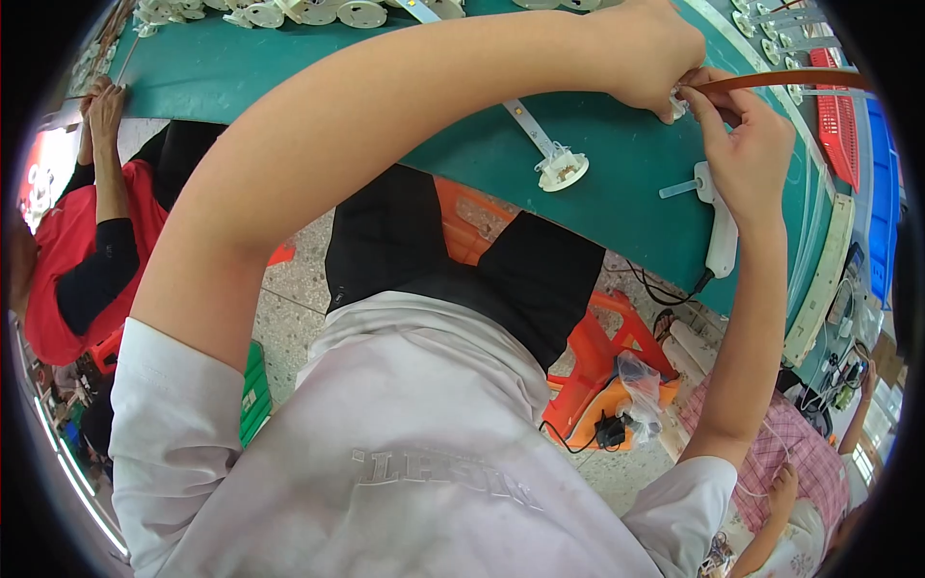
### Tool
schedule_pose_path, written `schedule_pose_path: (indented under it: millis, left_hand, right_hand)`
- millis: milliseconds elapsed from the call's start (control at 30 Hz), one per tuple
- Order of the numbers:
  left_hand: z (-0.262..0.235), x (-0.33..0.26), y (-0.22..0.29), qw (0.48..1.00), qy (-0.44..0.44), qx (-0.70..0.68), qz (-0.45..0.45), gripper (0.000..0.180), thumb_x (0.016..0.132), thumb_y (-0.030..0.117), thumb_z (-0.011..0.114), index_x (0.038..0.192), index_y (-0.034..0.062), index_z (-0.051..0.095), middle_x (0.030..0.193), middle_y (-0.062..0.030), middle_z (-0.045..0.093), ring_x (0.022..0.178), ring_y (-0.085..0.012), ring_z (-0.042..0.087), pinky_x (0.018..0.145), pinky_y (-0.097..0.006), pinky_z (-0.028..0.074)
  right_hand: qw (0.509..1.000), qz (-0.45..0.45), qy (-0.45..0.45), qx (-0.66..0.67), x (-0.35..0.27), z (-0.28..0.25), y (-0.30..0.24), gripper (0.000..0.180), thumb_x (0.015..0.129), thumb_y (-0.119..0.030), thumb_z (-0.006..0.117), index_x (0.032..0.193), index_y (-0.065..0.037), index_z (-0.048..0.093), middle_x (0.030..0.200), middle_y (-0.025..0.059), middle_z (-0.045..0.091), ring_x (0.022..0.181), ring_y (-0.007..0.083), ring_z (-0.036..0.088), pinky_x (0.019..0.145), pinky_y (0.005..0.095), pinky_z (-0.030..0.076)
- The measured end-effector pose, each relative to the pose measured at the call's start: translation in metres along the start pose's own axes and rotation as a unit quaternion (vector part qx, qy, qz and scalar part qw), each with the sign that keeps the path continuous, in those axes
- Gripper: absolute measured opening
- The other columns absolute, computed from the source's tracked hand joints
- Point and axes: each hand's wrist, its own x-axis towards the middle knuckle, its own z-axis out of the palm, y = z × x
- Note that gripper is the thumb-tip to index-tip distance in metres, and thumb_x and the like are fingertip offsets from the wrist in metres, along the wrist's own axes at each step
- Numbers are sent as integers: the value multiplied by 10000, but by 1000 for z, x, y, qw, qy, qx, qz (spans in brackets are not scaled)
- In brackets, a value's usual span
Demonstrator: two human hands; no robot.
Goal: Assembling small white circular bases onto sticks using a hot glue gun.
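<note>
1. Hands meet at the far right of the green bench [617, 164]; both forearms reach up from the lower edge.
2. Left hand [650, 53] is curled shut, its fingertips pinching a small white part [677, 104] that is mostly hidden under the fingers.
3. Right hand [742, 144] is also closed: thumb and forefinger pinch the end of a brown strip [780, 80] right at that white part, so the two hands touch there.
4. Brown strip looks thin, flat and glossy; it runs from the fingers toward the right rim, bending slightly.
5. White part shows only as a pale, knobbly edge between the fingertips; its shape cannot be told.
6. Round white base [563, 170] lies on the bench near its front edge, left of the hands and well apart from them. It has a brownish centre and a white strip [532, 130] running up from it toward the left forearm.
7. White glue gun [718, 222] lies on the bench just below the right wrist, nozzle pointing left, its dark cord dropping off the edge.
8. More round white parts [318, 12] lie in a row along the far edge.
9. Red basket [836, 120] sits at the right rim.
10. Another person's hands [101, 101] rest on the bench at far left.
</note>
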Motion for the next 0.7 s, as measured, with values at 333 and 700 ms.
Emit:
schedule_pose_path:
  millis: [333,700]
  left_hand:
    - [2,-5,-4,999,14,-34,14,242,690,205,818,794,3,736,823,-254,698,854,-442,690,814,-486,565]
    - [13,2,2,998,57,29,-2,346,665,280,870,783,-10,726,867,-266,699,900,-471,677,831,-503,558]
  right_hand:
    - [1000,9,-12,8,4,-4,-9,190,907,-132,731,1052,-13,763,859,108,780,785,182,762,742,278,571]
    - [985,124,36,-110,5,1,-15,228,868,-242,747,1007,-62,764,844,88,780,766,180,758,755,279,566]
